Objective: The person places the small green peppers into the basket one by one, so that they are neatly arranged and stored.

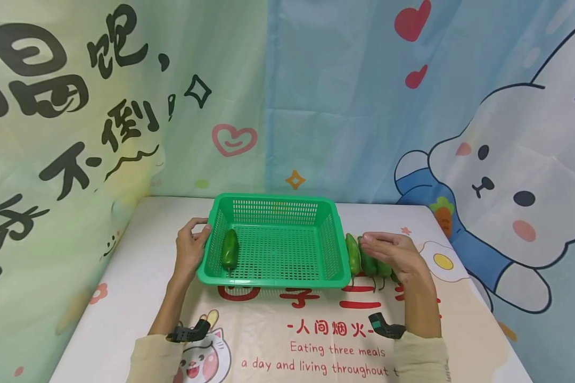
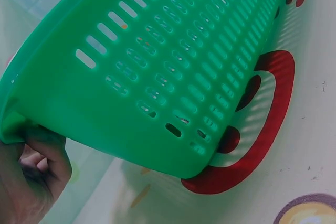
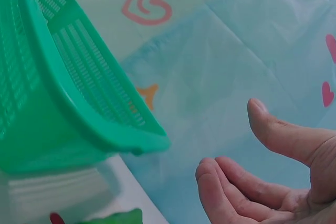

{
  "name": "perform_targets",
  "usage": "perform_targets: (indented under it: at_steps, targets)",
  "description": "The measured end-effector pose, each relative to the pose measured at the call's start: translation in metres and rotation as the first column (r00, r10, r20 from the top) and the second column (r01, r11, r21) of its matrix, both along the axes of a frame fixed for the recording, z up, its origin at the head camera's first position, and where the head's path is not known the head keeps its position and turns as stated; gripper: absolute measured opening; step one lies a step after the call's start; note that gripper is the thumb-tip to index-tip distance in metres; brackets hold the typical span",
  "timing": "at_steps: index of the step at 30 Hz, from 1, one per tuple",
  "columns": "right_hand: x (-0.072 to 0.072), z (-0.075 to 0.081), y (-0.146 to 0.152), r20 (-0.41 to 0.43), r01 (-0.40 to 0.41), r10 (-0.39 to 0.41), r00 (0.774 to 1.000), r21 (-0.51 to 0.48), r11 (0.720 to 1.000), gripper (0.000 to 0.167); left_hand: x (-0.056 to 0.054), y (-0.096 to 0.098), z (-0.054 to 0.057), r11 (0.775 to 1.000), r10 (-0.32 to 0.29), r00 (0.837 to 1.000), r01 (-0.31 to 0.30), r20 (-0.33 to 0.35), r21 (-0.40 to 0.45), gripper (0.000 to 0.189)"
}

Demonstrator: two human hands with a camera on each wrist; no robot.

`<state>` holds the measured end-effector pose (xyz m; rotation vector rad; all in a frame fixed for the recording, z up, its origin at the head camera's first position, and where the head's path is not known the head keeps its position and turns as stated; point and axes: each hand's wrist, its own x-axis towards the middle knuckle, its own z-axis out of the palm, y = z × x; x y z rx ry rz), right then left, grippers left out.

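Observation:
A green plastic basket with slotted walls stands on the table, one green pepper lying inside at its left. My left hand grips the basket's left rim, with curled fingers under the edge in the left wrist view. To the right of the basket lie several more green peppers in a row, some partly hidden by my right hand. That hand hovers over them with nothing in it. In the right wrist view its thumb stands apart from the loosely bent fingers.
A printed mat with red and brown lettering covers the tabletop in front of the basket. Behind the table hangs a cloth backdrop with cartoon prints. Dark straps with small devices sit at both wrists.

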<state>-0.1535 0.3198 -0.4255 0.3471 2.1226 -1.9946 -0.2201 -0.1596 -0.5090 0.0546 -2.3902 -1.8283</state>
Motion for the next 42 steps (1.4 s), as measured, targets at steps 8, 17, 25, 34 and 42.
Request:
perform_targets:
  at_steps: [8,17,25,34,42]
  targets:
    - [0.003,-0.006,0.021,-0.01,0.04,-0.039,0.999,0.068,0.997,0.067,0.0,0.0,0.0,1.0,-0.004,1.0,0.003,0.002,0.009,0.037]
    - [0.007,-0.015,0.049,0.05,0.07,-0.079,0.996,0.163,0.984,0.077,0.001,0.0,0.0,1.0,-0.001,1.0,0.001,0.004,0.011,0.037]
    - [0.014,-0.023,0.068,0.084,0.157,-0.18,0.98,0.224,0.962,0.086,0.0,0.0,0.0,1.0,-0.002,1.0,0.002,-0.004,0.008,0.037]
    - [0.02,-0.033,0.084,0.112,0.288,-0.323,0.94,0.25,0.924,0.08,0.0,-0.001,-0.002,1.0,-0.003,1.0,0.003,0.008,0.004,0.038]
    - [0.019,-0.043,0.098,0.111,0.395,-0.438,0.892,0.277,0.876,0.071,-0.005,-0.004,-0.001,1.0,-0.015,0.999,0.014,0.044,0.013,0.037]
